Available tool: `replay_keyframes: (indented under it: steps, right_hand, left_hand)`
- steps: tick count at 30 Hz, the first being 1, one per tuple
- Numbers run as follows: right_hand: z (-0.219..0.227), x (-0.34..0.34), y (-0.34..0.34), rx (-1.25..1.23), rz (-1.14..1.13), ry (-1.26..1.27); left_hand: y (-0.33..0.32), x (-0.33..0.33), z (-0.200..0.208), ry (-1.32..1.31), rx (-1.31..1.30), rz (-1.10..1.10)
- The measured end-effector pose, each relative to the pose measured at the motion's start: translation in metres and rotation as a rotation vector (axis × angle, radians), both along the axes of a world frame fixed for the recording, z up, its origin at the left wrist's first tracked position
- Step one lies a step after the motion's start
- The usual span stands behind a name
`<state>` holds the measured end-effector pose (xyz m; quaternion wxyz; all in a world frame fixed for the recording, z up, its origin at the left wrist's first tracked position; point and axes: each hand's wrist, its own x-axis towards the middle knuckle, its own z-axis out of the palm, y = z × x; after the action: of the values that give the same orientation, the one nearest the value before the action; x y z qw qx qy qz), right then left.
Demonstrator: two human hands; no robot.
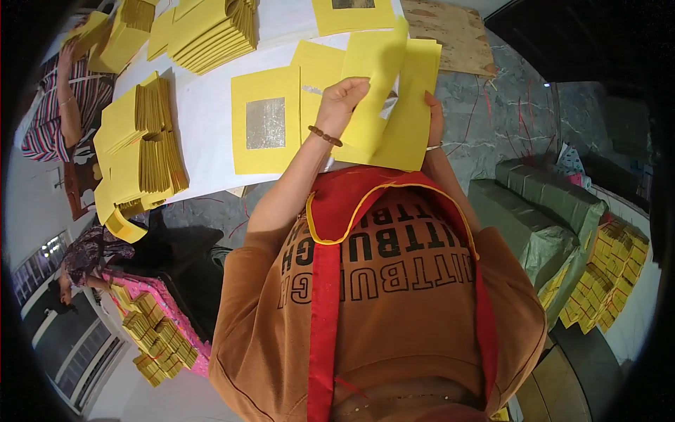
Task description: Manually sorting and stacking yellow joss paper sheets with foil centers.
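Observation:
My left hand (344,100) pinches the edge of a yellow paper sheet (373,116), which bends up and over. Behind it a second yellow sheet (416,130) is gripped at its right edge by my right hand (434,116); some of those fingers are hidden behind the paper. A bit of silver shows between the two sheets. Just left of my left wrist, a yellow sheet with a silver square (240,158) lies flat on the white table (204,119). Another yellow sheet (309,60) lies partly under the held ones.
Fanned stacks of folded yellow paper (211,35) stand at the far left, with more stacks (140,141) along the table's left edge. A co-worker's arm (68,98) reaches in there. Right of the table are a wooden board (450,35) and green wrapped bundles (527,225).

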<state>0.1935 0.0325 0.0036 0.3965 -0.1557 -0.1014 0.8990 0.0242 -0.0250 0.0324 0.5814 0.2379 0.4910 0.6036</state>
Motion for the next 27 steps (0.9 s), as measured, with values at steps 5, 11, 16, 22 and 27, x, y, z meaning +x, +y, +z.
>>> replay_keyframes:
  steps: [5, 11, 16, 22, 27]
  right_hand:
    - [0.010, -0.004, -0.004, -0.075, 0.002, -0.032]
    - [0.001, -0.007, 0.000, -0.045, 0.009, -0.018]
    - [0.015, -0.017, -0.004, -0.033, 0.032, 0.002]
    - [0.031, -0.026, -0.013, -0.060, 0.021, -0.175]
    - [0.033, -0.026, -0.014, -0.048, 0.003, -0.153]
  left_hand:
    - [-0.007, -0.020, 0.015, -0.058, 0.042, 0.059]
    - [-0.006, -0.023, 0.018, 0.049, 0.004, -0.057]
    - [-0.010, -0.010, 0.031, 0.138, -0.081, -0.121]
    - [-0.006, 0.005, 0.034, 0.104, -0.045, -0.177]
    - [-0.007, 0.007, 0.034, 0.145, -0.031, -0.189]
